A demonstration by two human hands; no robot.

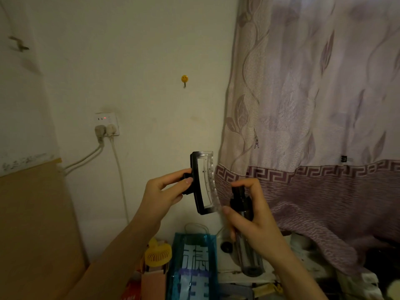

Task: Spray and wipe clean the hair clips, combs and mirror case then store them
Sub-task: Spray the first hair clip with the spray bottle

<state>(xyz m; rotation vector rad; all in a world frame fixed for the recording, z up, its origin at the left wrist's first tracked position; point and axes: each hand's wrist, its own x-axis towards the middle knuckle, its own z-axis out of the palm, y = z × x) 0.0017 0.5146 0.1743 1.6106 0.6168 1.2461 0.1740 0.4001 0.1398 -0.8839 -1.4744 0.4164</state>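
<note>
My left hand [164, 191] pinches the hair clip [204, 182] upright at chest height; my right hand [249, 215] grips the spray bottle [244, 230], nozzle just beside it — I should aim squarely at the teeth and mist lightly — not soak.
</note>
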